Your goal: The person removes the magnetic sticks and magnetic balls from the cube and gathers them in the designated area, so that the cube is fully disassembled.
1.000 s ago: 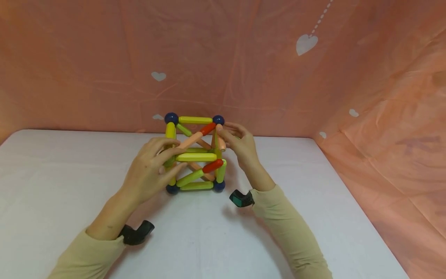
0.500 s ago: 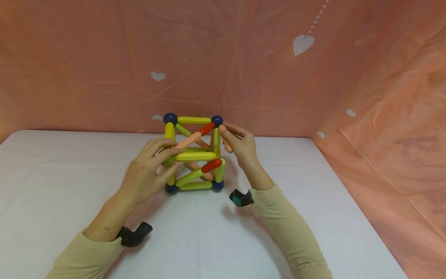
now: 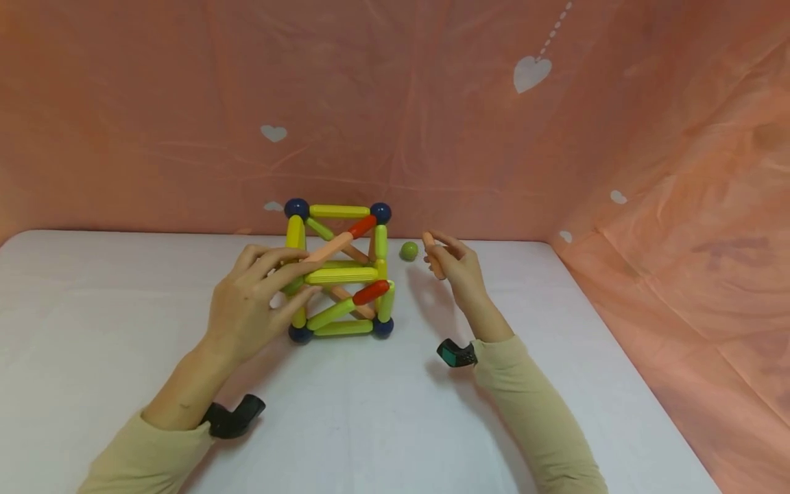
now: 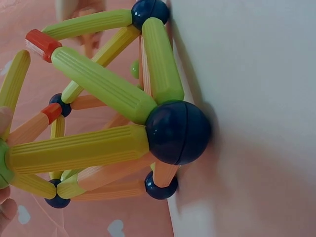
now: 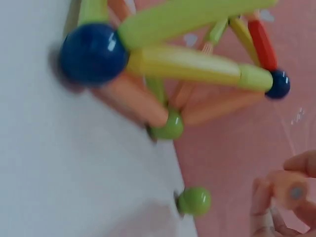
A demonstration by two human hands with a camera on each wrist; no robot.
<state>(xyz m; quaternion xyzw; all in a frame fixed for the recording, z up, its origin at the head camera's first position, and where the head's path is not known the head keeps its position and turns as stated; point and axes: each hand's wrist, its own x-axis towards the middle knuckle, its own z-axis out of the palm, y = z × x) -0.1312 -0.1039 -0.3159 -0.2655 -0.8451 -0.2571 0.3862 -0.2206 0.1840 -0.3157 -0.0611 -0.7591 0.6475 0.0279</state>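
A frame of magnetic sticks and balls stands upright on the table, with dark blue balls point(image 3: 380, 213) at its corners and yellow, lime, peach and red sticks point(image 3: 342, 276) between them. My left hand point(image 3: 243, 305) is at its left side, fingers and thumb pinching a green ball point(image 4: 4, 165) that joins several sticks. To the right of the frame and apart from it, my right hand point(image 3: 463, 274) pinches a loose peach stick point(image 3: 434, 256); the grey tip of this stick point(image 5: 296, 192) faces the right wrist camera. Between that hand and the frame lies a loose green ball point(image 3: 409, 251).
A white-covered table point(image 3: 370, 425) spreads under everything. Behind it hangs a pink cloth point(image 3: 395, 103) with white hearts, which continues down the right side. Each wrist carries a black camera mount point(image 3: 234, 416).
My right hand has moved right, away from the frame, carrying the peach stick. The loose green ball has come into sight beside the frame. My left hand keeps its hold.
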